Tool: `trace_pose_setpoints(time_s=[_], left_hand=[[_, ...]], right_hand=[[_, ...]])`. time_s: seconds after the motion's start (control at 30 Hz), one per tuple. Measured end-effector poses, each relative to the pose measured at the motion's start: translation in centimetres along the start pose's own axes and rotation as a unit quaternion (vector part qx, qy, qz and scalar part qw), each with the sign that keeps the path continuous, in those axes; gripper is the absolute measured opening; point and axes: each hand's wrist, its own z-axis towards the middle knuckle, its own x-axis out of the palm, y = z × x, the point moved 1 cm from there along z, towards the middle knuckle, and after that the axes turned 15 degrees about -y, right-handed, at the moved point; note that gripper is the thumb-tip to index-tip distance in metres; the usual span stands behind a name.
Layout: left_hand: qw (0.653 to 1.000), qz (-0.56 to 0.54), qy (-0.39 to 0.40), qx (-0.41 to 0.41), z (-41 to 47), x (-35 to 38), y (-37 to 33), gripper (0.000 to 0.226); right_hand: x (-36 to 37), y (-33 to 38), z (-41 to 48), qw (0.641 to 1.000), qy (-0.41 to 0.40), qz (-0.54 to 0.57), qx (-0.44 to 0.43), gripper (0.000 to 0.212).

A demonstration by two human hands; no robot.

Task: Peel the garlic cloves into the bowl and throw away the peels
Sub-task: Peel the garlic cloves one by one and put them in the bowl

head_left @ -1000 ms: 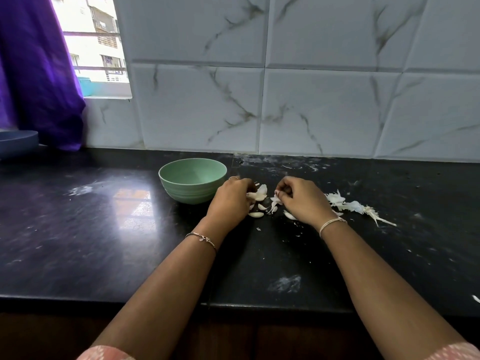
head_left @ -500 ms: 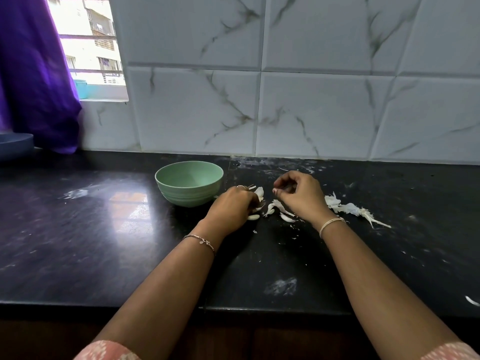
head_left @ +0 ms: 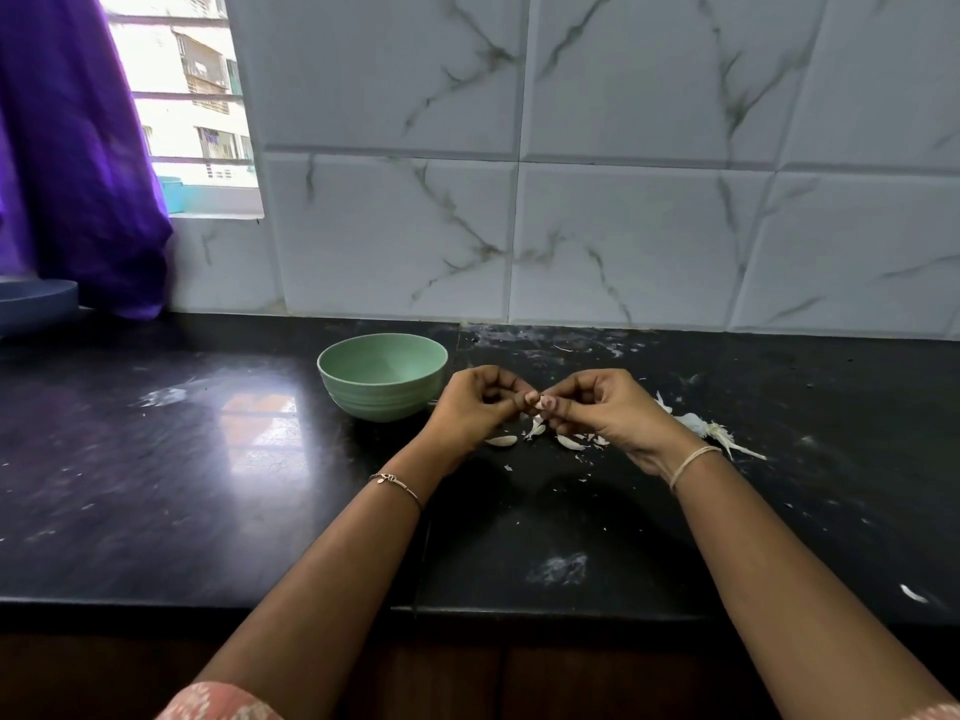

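Note:
A pale green bowl [head_left: 382,376] stands on the black counter, just left of my hands. My left hand [head_left: 475,407] and my right hand [head_left: 605,410] are raised a little above the counter with fingertips meeting, and both pinch one small garlic clove [head_left: 540,401] between them. The clove is mostly hidden by the fingers. Several loose garlic cloves [head_left: 501,441] and bits of skin lie on the counter under the hands. A heap of white peels [head_left: 698,426] sits right of my right wrist.
The black counter [head_left: 208,459] has white smears and its front edge runs across the lower frame. A marble-tiled wall stands behind. A purple curtain [head_left: 78,174] and a blue dish [head_left: 36,301] are at the far left. A white scrap [head_left: 913,593] lies near the front right edge.
Both hands have lifted off the counter and come together at the fingertips, now pinching one clove between them. The loose cloves stay on the counter.

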Motion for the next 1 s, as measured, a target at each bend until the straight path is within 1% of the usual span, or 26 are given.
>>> trace_pose_setpoints(time_s=[0.1, 0.17, 0.27, 0.33, 0.4, 0.5, 0.53, 0.57, 0.6, 0.67, 0.7, 0.73, 0.8, 0.87, 0.9, 0.93, 1.0], left_hand=[[0.999, 0.014, 0.038, -0.004, -0.3, 0.2, 0.0, 0.006], [0.998, 0.037, 0.050, 0.002, -0.4, 0.3, 0.2, 0.003], [0.993, 0.112, 0.006, 0.031, -0.3, 0.3, 0.4, 0.012], [0.985, 0.160, -0.034, 0.062, -0.3, 0.2, 0.4, 0.017], [0.981, 0.169, -0.054, 0.073, -0.4, 0.2, 0.4, 0.018], [0.977, 0.179, -0.072, 0.090, -0.3, 0.2, 0.4, 0.018], [0.975, 0.183, -0.078, 0.096, -0.3, 0.2, 0.4, 0.018], [0.974, 0.187, -0.083, 0.102, -0.2, 0.2, 0.4, 0.019], [0.972, 0.190, -0.088, 0.105, -0.2, 0.2, 0.5, 0.020], [0.971, 0.195, -0.090, 0.104, -0.2, 0.1, 0.6, 0.021], [0.970, 0.199, -0.088, 0.105, -0.2, 0.1, 0.6, 0.020], [0.968, 0.205, -0.088, 0.110, -0.3, 0.2, 0.7, 0.019], [0.963, 0.225, -0.087, 0.123, -0.2, 0.1, 0.7, 0.019], [0.960, 0.232, -0.087, 0.129, 0.0, 0.1, 0.7, 0.018], [0.961, 0.231, -0.087, 0.128, 0.0, 0.2, 0.7, 0.018], [0.961, 0.231, -0.087, 0.128, 0.0, 0.3, 0.7, 0.017], [0.961, 0.231, -0.085, 0.125, 0.0, 0.3, 0.6, 0.015]], right_hand=[[-1.1, 0.1, -0.8, 1.000, 0.019, -0.010, 0.018, 0.010], [-2.1, 0.4, -0.9, 0.997, 0.035, -0.044, 0.043, 0.012], [-3.8, 1.7, -0.7, 0.983, 0.056, -0.149, 0.094, 0.003], [-4.7, 3.3, -0.1, 0.977, 0.060, -0.175, 0.110, 0.002], [-5.4, 5.5, 0.3, 0.981, 0.048, -0.165, 0.092, 0.005], [-6.2, 8.7, 1.0, 0.991, 0.014, -0.119, 0.056, 0.014], [-6.2, 9.1, 1.1, 0.992, 0.018, -0.113, 0.048, 0.015], [-5.8, 8.7, 1.1, 0.990, 0.036, -0.133, 0.040, 0.013], [-5.0, 7.5, 0.9, 0.981, 0.064, -0.182, 0.035, 0.011], [-3.1, 3.8, 0.3, 0.945, 0.117, -0.302, 0.056, 0.009], [-2.3, 2.4, -0.1, 0.933, 0.126, -0.328, 0.079, 0.008], [-2.0, 1.7, 0.0, 0.929, 0.125, -0.338, 0.087, 0.006], [-2.3, 2.5, 0.5, 0.942, 0.100, -0.314, 0.071, 0.002], [-3.1, 3.8, 1.0, 0.970, 0.070, -0.224, 0.067, 0.003], [-3.3, 3.8, 1.0, 0.978, 0.059, -0.191, 0.065, 0.003], [-3.1, 3.6, 0.7, 0.977, 0.062, -0.192, 0.061, 0.003], [-2.2, 1.5, -0.2, 0.962, 0.093, -0.248, 0.069, 0.008]])
